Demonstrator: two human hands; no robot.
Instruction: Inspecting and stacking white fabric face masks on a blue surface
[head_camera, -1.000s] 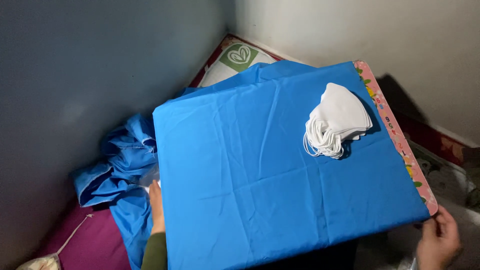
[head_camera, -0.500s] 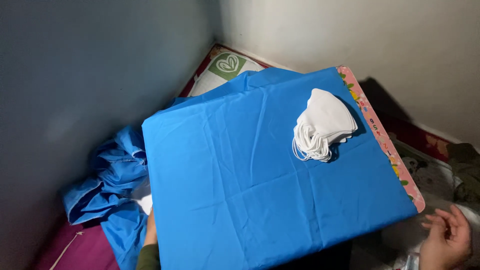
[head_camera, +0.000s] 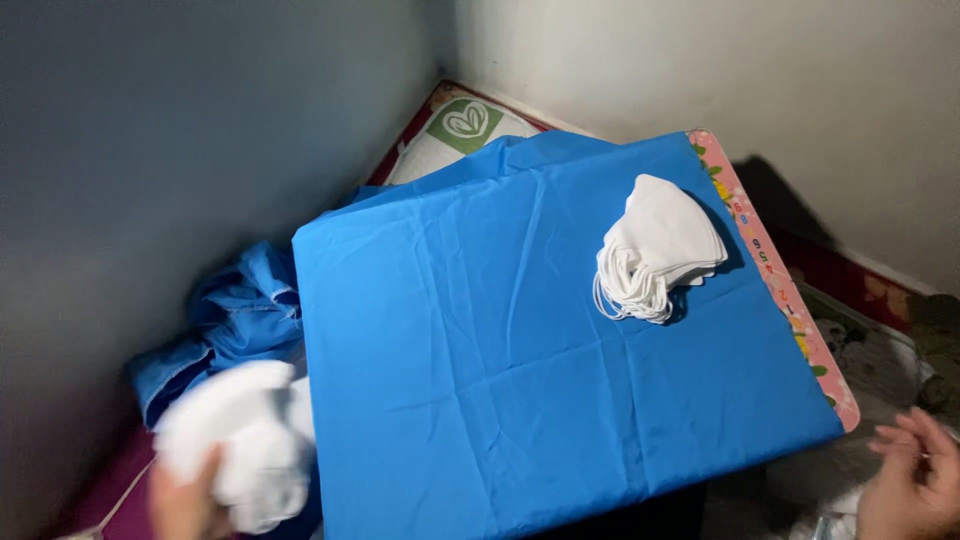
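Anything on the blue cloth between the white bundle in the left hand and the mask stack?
Nothing visible. The left hand holds a blurred white bundle at the blue cloth's left edge; bare cloth lies between it and the mask stack.

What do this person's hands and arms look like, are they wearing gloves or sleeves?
Both hands are bare, with no gloves, rings or watch visible. Only the left hand and the right hand show at the bottom edge of the picture; the left is motion-blurred. The wrists are cut off, so sleeves cannot be judged.

Green-and-white mat (head_camera: 462, 125) in wall corner (head_camera: 445, 60)
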